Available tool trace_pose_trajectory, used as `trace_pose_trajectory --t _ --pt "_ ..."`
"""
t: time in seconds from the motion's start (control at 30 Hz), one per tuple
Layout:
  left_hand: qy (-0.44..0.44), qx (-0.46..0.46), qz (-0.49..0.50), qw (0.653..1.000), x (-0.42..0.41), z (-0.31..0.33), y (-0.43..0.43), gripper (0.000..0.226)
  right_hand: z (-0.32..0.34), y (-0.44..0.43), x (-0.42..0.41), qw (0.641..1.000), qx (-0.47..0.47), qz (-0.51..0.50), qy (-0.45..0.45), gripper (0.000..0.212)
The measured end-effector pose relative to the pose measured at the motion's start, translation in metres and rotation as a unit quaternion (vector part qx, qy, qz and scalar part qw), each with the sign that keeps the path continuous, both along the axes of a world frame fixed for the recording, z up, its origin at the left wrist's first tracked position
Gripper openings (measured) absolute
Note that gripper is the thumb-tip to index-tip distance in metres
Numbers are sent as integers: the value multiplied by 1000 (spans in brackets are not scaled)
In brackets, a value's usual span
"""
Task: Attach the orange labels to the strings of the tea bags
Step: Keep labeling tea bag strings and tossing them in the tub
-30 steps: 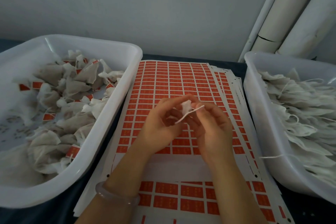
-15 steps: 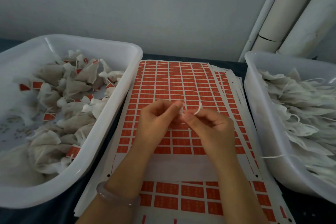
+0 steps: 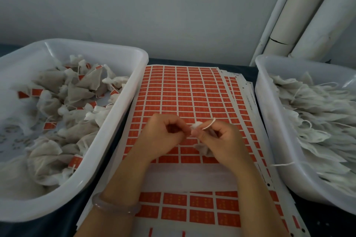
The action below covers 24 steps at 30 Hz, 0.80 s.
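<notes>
A sheet of orange labels [image 3: 185, 90] lies flat between two white tubs. Above its middle, my left hand [image 3: 163, 136] and my right hand [image 3: 223, 140] meet fingertip to fingertip. My right hand holds a white tea bag [image 3: 204, 149], whose body hangs under its fingers, and pinches the bag's white string [image 3: 209, 124], which loops up over the fingertips. The fingers of my left hand are curled and pinch the bag's gathered top [image 3: 195, 126]. No label is visible between my fingers.
The left tub [image 3: 119, 121] holds several tea bags with orange labels on them. The right tub [image 3: 269, 121] holds several unlabelled white bags with loose strings. White pipes [image 3: 300, 15] rise at the back right. More label sheets are stacked beneath the top one.
Both hands have sunk slightly toward the sheet. The string, stretched slanting between my fingers a second ago, now curls in a small loop above my right fingertips, and the bag's body hangs below my right hand.
</notes>
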<state>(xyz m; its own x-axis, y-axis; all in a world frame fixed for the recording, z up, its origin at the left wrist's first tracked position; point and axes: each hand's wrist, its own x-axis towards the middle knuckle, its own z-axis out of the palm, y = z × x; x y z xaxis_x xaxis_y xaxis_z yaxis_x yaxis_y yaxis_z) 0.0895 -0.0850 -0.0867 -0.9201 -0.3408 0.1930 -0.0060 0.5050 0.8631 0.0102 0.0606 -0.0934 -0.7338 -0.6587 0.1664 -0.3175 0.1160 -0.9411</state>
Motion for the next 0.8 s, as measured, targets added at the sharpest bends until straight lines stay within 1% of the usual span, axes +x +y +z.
trace_pose_trajectory --t 0.03,0.1,0.17,0.2,0.23,0.27,0.3,0.33,0.37,0.4,0.43,0.47,0.5,0.53,0.57,0.6,0.7,0.8 --pt "-6 -67 26 997 -1 1 3 30 -2 -2 1 1000 -7 -19 9 6" --pt "5 -152 61 987 -4 -2 7 20 -5 -6 3 997 -21 -51 58 10" --pt "10 -189 86 978 -6 -5 9 17 -6 -8 4 993 -37 -68 94 11" --pt "16 -167 97 981 -7 -5 10 17 -5 -9 5 992 -45 -64 100 14" --pt "23 -97 103 990 -7 -6 12 18 -5 -9 6 992 -48 -53 101 19" --pt "29 9 98 995 -6 -4 14 22 -4 -10 7 993 -43 -42 105 25" --pt "29 122 82 989 -6 -2 17 24 -4 -10 8 992 -30 -33 118 28" --pt "20 215 64 974 -6 -1 19 24 -4 -11 8 990 -18 -27 139 26" --pt "2 264 54 963 -7 -1 20 26 -4 -12 9 988 -13 -18 155 21" --pt "-10 296 49 954 -7 -2 20 30 -4 -12 10 987 -17 -7 161 16" --pt "-10 319 52 946 -7 -3 19 28 -3 -13 11 987 -28 4 157 13" --pt "-2 340 60 938 -8 -3 18 21 -2 -12 12 987 -45 9 152 12" --pt "12 361 64 930 -9 -3 17 19 -1 -11 12 987 -64 5 146 11" --pt "26 377 63 924 -9 -3 14 24 0 -11 12 987 -80 -9 136 12" --pt "34 380 52 923 -9 -4 11 28 2 -10 11 988 -91 -27 124 12" --pt "37 357 36 933 -8 -3 8 29 3 -9 10 987 -98 -46 117 12" --pt "32 234 -38 971 -5 -2 3 23 5 -7 7 983 -103 -89 124 13" --pt "28 170 -106 979 -2 1 5 16 6 -6 6 982 -118 -91 112 9"
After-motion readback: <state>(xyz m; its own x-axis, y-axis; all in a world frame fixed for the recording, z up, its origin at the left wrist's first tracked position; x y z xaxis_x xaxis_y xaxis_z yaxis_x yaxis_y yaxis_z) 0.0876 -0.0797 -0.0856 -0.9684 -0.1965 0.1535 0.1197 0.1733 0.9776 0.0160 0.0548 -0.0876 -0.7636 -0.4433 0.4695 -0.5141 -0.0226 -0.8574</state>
